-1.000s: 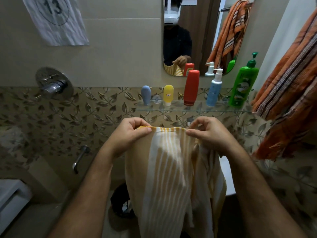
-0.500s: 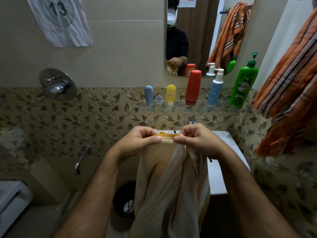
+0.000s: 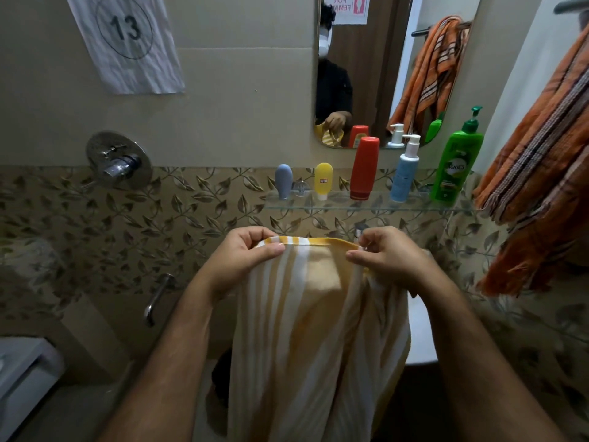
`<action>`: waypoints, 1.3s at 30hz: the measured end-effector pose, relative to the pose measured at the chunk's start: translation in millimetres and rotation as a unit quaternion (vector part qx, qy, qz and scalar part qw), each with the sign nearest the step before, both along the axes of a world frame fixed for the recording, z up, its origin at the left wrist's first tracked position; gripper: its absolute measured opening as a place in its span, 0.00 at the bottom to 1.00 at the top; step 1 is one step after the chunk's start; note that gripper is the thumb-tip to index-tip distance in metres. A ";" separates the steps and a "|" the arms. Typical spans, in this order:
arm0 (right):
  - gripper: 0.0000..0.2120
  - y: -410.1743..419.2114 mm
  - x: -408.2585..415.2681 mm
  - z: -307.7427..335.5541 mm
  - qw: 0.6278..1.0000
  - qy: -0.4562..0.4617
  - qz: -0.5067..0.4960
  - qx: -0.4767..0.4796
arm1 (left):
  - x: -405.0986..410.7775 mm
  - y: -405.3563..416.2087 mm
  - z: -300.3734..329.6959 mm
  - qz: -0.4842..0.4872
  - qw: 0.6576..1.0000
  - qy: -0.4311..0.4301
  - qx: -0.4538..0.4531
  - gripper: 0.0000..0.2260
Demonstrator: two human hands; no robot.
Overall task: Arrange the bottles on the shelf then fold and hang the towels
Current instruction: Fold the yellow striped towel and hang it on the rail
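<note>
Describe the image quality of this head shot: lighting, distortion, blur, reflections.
Head view: dim, warm light with dark lower corners; wide-angle bending curves the glass shelf and the wall lines; the striped towel and both hands, left and right, look fairly sharp; the orange towel at the right edge is soft; the mirror doubles the bottles.

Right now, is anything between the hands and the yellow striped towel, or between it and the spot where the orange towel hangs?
Nothing separates them: the left hand and right hand already pinch the yellow striped towel's top hem. Toward the right, the orange towel already drapes that spot. Its rail shows only in the mirror, so free space there cannot be judged.
</note>
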State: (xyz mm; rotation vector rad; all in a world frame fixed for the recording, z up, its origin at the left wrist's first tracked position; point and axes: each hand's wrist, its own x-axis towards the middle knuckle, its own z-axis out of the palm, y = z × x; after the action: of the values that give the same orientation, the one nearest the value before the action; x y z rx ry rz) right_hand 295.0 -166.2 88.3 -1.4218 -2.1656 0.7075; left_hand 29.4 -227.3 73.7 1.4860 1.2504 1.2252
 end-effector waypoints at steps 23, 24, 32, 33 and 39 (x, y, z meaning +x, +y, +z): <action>0.10 1.3 -0.1 -16.4 0.995 0.092 -0.015 -0.030 | 9.8 0.0 4.3 0.005 0.988 0.157 -0.009 0.04; 0.10 2.2 -0.2 -16.3 0.996 0.081 -0.027 -0.021 | 10.8 0.4 5.0 0.015 0.984 0.178 0.000 0.04; 0.21 -18.2 -18.7 -10.5 0.971 0.165 0.122 -0.125 | 39.4 5.5 9.5 0.008 0.965 0.255 0.059 0.03; 0.15 -17.7 -21.3 -13.6 0.973 0.153 0.133 -0.114 | 41.1 6.1 10.3 -0.002 0.963 0.265 0.057 0.03; 0.10 -12.5 -4.7 -9.6 0.986 0.151 0.058 -0.050 | 25.6 2.6 8.8 0.006 0.966 0.256 0.021 0.05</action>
State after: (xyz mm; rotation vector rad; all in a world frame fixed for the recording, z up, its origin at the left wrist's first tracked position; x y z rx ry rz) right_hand 290.3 -178.7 78.7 -1.1547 -2.0082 1.0170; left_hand 55.1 -224.7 82.4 1.9030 1.5719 0.9021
